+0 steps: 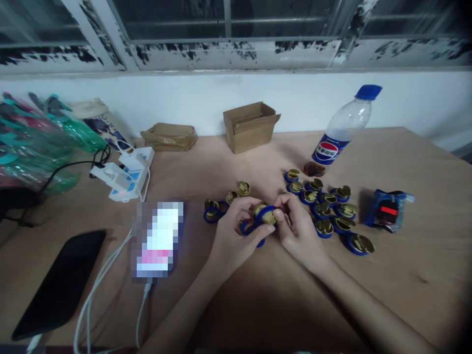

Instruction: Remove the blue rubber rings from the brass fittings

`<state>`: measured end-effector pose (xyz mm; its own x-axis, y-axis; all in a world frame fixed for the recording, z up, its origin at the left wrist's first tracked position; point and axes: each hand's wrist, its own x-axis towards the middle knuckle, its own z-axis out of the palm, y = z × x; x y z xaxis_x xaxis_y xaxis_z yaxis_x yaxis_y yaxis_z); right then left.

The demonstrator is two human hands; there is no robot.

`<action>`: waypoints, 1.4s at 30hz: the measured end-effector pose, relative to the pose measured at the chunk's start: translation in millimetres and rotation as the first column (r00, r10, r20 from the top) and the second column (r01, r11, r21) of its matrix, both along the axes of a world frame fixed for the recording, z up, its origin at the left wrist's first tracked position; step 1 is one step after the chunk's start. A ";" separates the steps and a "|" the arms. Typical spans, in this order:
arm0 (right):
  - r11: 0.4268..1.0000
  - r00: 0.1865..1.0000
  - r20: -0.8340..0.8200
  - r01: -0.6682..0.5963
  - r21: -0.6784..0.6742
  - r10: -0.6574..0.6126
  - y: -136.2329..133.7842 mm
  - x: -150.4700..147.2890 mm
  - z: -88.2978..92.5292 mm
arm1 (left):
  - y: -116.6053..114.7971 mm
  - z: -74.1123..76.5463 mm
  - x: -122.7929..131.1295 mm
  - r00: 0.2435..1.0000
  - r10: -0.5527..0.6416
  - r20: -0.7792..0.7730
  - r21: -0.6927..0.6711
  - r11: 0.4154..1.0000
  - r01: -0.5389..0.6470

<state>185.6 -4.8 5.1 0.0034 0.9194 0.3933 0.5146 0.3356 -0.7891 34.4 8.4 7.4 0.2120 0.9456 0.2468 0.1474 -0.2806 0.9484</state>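
My left hand (232, 231) and my right hand (295, 226) meet over the middle of the wooden table (258, 305), both closed around a small brass fitting with a blue ring (264, 215). More blue rings (248, 229) hang from my left fingers. Several brass parts with blue rings (332, 209) lie in a cluster just right of my hands. A few more such parts (221, 204) lie to the left of them.
A lit phone (159, 238) on a white cable and a dark phone (61, 285) lie at the left. A power strip (123, 174), two cardboard boxes (250, 125), a Pepsi bottle (341, 130) and a blue packet (387, 211) stand around.
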 end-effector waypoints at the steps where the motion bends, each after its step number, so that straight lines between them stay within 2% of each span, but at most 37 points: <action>1: 1.000 1.000 -0.024 -0.006 -0.017 0.005 0.6 1.0 -0.8 | -0.1 0.3 -0.4 0.999 -0.020 -0.047 0.037 0.999 0.022; 4: 0.997 0.995 -0.086 -0.045 -0.059 0.040 0.4 1.7 -3.2 | -0.1 -1.1 -1.5 0.980 0.006 -0.197 0.238 0.970 0.042; 7: 0.994 0.990 -0.122 -0.078 -0.082 0.067 -1.9 0.0 -2.9 | -1.4 -5.1 -2.4 0.954 0.114 -0.277 0.475 0.879 0.033; 9: 0.992 0.987 -0.140 -0.092 -0.089 0.079 -3.4 -1.0 -1.1 | -3.0 -7.6 -2.9 0.940 0.162 -0.301 0.568 0.822 0.041; 11: 0.989 0.981 -0.163 -0.117 -0.096 0.100 -4.2 -1.4 1.1 | -4.3 -8.6 -3.3 0.934 0.184 -0.307 0.605 0.795 0.043; 14: 0.982 0.970 -0.202 -0.160 -0.104 0.136 -4.4 -1.0 3.3 | -5.2 -7.7 -3.7 0.933 0.182 -0.311 0.597 0.801 0.042; 18: 0.975 0.964 -0.212 -0.190 -0.111 0.164 -4.5 -0.1 2.3 | -5.6 -6.1 -3.6 0.930 0.163 -0.330 0.542 0.839 0.045; 29: 0.983 0.982 -0.054 -0.183 -0.031 0.181 -2.5 3.6 0.5 | -6.3 -5.4 -3.2 0.936 0.125 -0.330 0.453 0.891 0.041; 42: 0.981 0.981 0.011 -0.195 0.006 0.194 -2.2 3.7 0.5 | -4.8 -0.6 -2.8 0.964 0.053 -0.261 0.305 0.952 0.030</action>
